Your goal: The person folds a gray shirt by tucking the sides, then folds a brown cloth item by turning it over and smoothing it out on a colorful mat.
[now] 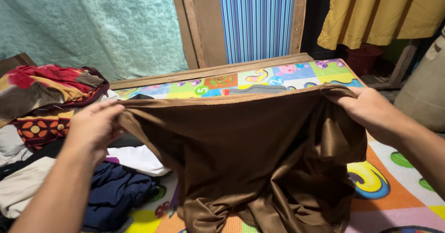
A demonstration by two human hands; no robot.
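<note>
Colourful mat (403, 186) underneath, clothes pile (51, 135) beside the left hand (95, 126). Both it and the right hand (366, 108) pinched the brown cloth (250, 154) stretched between them, rest drooping below.

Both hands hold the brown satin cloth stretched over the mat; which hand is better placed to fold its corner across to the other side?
Probably the right hand. It grips the brown satin cloth above bare colourful play mat, while the left hand hangs over a heap of mixed clothes that crowds its side.
</note>
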